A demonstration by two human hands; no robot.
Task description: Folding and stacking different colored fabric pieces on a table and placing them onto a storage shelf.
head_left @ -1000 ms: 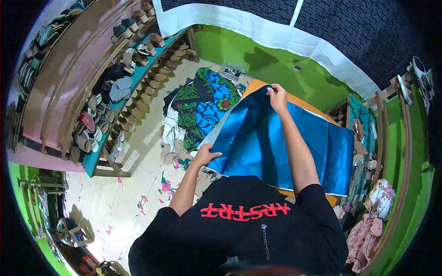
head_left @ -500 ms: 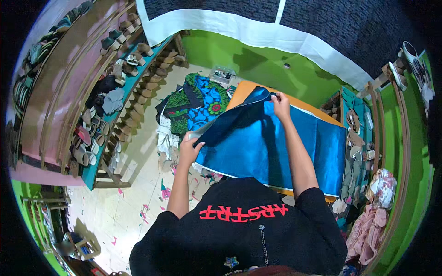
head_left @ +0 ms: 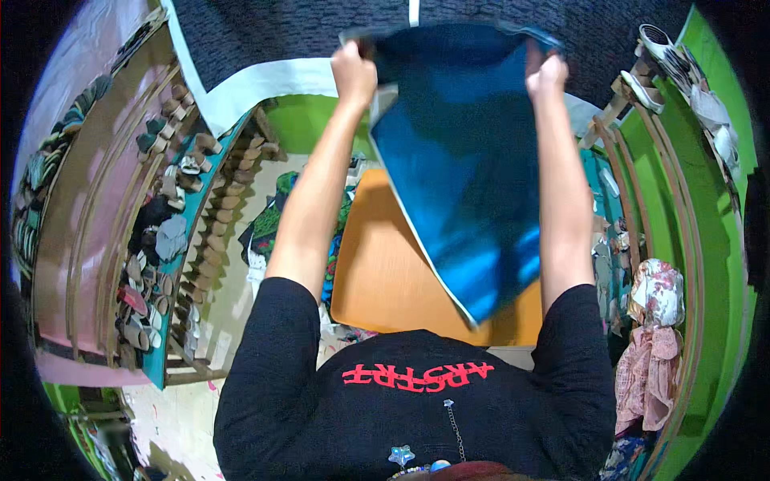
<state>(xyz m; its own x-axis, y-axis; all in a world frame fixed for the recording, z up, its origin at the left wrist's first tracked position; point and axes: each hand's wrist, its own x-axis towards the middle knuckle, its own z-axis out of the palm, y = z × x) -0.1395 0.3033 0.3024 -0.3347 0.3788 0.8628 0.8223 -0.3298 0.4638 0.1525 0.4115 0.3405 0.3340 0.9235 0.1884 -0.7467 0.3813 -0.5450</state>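
A sheet of shiny blue material (head_left: pixel 449 176) with a pale edge hangs raised in front of me, held by its far edge between both hands. My left hand (head_left: pixel 354 78) is closed on its upper left corner. At the upper right corner my right hand (head_left: pixel 547 76) is closed too, slightly smeared by motion. Below the sheet stands an orange-brown table (head_left: pixel 385 264), its left part bare to view. The sheet's lower tip hangs over the table's near side; whether it touches the top I cannot tell.
On the left a long teal rack (head_left: pixel 186 240) carries shoes and shoe forms. Patterned cloth (head_left: pixel 265 224) lies heaped on the floor left of the table. At the right are another teal shelf (head_left: pixel 601 192) with pieces on it and a pink cloth (head_left: pixel 646 377).
Both my hands have lifted the blue sheet up and away from the table, toward the far wall. More of the tabletop now shows, and the sheet hangs down instead of lying flat.
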